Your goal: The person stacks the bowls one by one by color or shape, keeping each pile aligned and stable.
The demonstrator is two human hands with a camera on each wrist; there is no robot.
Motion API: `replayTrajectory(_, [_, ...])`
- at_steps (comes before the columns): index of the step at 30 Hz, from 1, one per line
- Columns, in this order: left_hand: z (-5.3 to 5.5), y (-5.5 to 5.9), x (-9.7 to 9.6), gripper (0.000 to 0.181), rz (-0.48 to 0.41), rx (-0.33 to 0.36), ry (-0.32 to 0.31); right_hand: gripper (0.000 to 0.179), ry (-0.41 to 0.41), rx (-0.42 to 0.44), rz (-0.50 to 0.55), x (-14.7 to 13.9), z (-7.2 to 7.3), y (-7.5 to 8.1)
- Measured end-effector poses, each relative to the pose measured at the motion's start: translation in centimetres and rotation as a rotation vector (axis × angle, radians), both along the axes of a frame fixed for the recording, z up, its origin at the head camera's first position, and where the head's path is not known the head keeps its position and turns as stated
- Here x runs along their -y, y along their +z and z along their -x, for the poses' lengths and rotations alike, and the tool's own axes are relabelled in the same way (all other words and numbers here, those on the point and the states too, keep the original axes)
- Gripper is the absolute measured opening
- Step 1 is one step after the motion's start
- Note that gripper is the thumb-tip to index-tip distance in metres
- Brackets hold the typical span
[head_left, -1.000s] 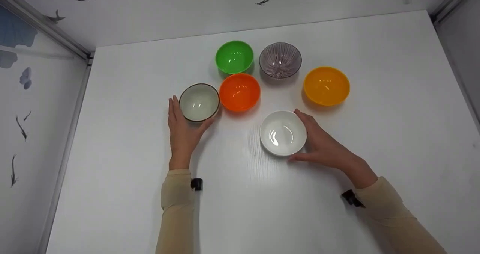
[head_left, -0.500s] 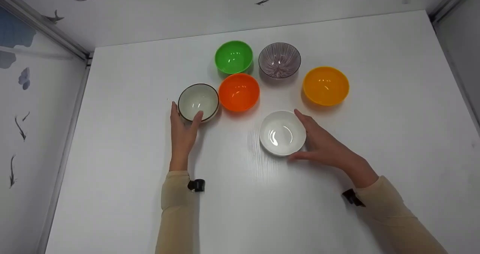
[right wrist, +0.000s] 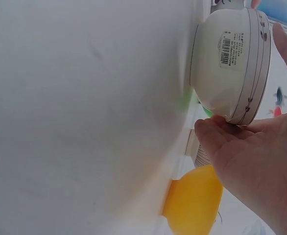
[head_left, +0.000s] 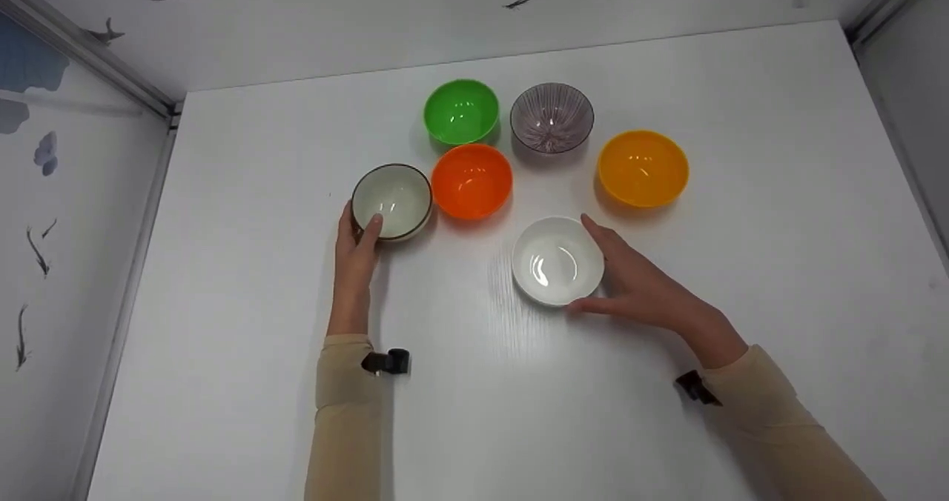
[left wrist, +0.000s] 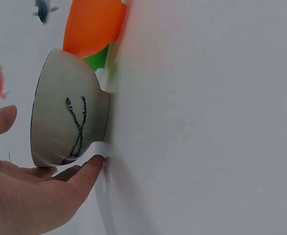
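Observation:
A pale grey-white bowl (head_left: 397, 193) with a dark rim stands at the left of the group. My left hand (head_left: 356, 264) is beside it: the fingers touch its outer wall, and the thumb extends over the rim. In the left wrist view the thumb (left wrist: 2, 120) is apart from the bowl, whose wall carries a dark green branching mark. My right hand (head_left: 641, 286) holds a white bowl (head_left: 552, 264) from its right side, thumb at the near edge and fingers at the far edge. A barcode label (right wrist: 230, 50) shows on this bowl's wall in the right wrist view.
An orange bowl (head_left: 472, 181) stands right against the grey-white one. Behind it are a green bowl (head_left: 461, 112) and a ribbed purple glass bowl (head_left: 552, 118). A yellow-orange bowl (head_left: 643, 169) stands at the right. All rest on a white table (head_left: 474, 412) with walls around it.
My left thumb has moved from the near right side of the grey-white bowl to over its rim, and the hand has shifted slightly. The right hand and the bowls look unmoved.

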State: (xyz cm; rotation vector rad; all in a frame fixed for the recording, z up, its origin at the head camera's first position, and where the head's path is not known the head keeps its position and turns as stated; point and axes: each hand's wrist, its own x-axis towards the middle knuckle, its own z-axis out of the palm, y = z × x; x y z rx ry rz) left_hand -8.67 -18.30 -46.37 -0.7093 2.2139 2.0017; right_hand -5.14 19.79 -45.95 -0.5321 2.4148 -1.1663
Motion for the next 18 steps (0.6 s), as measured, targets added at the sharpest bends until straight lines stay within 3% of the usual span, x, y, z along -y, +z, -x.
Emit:
replayTrajectory(5, [0.03,0.08,0.09,0.069,-0.111,0.022,0.022,0.125,0.003,0.003,0.001,-0.03,0.02,0.01])
replayTrajectory(18, [-0.48,-0.02,0.50,0.065,-0.270,0.007,0.041,0.124,0.009,-0.019,0.015,-0.07,-0.19,0.20])
